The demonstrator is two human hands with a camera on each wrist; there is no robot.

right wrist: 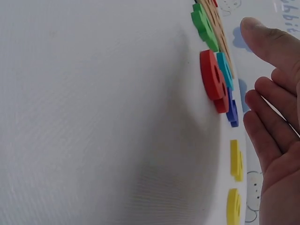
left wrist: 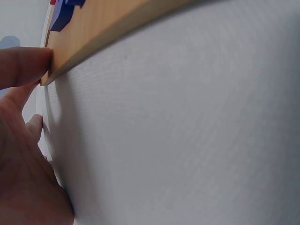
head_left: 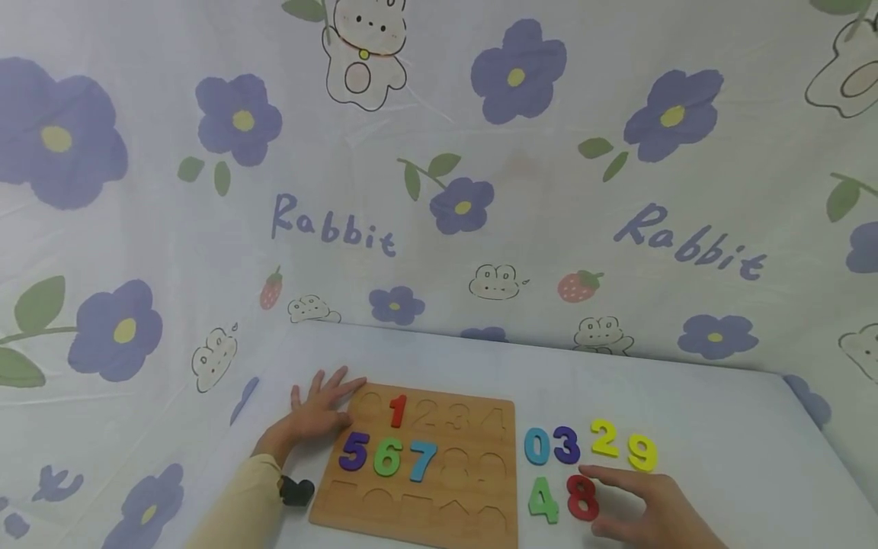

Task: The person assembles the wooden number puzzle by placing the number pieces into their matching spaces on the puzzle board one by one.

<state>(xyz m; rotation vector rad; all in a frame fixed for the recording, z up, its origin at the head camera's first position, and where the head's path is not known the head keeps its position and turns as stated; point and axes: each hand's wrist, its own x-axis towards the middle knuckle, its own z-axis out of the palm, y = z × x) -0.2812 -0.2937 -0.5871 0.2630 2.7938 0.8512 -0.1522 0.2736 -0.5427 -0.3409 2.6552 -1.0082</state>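
My left hand (head_left: 318, 412) rests with spread fingers at the upper left corner of a wooden number board (head_left: 480, 473). In the left wrist view a fingertip (left wrist: 40, 63) touches the board's edge. The board carries a red 1 (head_left: 398, 411), a purple 5 (head_left: 354, 451), a green 6 (head_left: 387, 457) and a blue 7 (head_left: 421, 460). My right hand (head_left: 655, 507) holds nothing, its thumb and fingers apart beside a red 8 (head_left: 573, 499). Near the 8 lie a green 4 (head_left: 542, 503), a blue 0 (head_left: 528, 446) and a purple 3 (head_left: 571, 450).
A yellow 2 (head_left: 604, 438) and a yellow 9 (head_left: 641, 451) lie farther right on the white tabletop (head_left: 748, 457). Several outlined recesses show on the board. Behind the table hangs a curtain (head_left: 535, 191) printed with flowers and rabbits. A black band piece (head_left: 297, 492) sits at the left wrist.
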